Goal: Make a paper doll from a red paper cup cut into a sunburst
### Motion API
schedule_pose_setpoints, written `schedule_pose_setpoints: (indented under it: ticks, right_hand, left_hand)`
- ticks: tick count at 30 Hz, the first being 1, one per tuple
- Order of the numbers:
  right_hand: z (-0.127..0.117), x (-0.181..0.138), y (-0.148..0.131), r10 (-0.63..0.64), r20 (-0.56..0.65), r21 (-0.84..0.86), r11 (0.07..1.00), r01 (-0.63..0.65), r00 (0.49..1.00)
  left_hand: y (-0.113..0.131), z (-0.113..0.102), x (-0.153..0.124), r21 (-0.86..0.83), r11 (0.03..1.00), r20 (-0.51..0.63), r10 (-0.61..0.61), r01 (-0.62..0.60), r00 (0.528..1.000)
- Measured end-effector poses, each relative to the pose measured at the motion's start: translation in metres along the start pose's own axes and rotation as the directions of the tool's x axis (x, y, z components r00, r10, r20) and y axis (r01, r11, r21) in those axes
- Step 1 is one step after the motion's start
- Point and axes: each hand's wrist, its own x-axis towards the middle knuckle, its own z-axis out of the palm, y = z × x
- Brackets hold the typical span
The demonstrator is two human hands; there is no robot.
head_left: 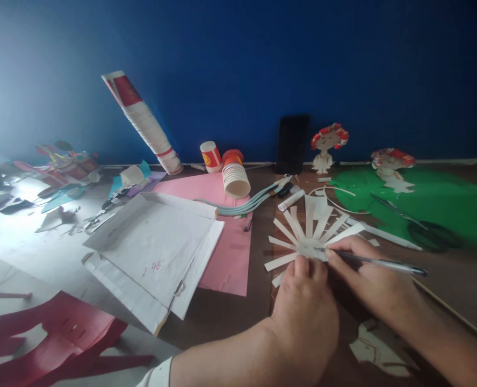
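The scene is rather dim, with a cool bluish cast. Strong light enters from the left side, where the pale floor area is washed out by white glare and the details there are lost. The deep blue wall is brighter at its left end and becomes darker toward the right. The brown table surface on the right lies in shade, and the dark scissors on the green paper sheet are hard to see. Soft shadows fall to the right of objects. The forearms at the bottom edge look stretched and slightly blurred. Straight lines bend near the borders, as with a wide lens.
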Motion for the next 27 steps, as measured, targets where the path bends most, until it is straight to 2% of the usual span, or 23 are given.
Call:
schedule_pose_setpoints:
  ticks: [27]
  right_hand:
    - [0.0002, -0.0015, 0.0014, -0.003, 0.001, -0.018, 1.000, 0.003, 1.000]
  left_hand:
    - [-0.0002, 0.0003, -0.0006, -0.012, 1.000, 0.005, -0.005, 0.005, 1.000]
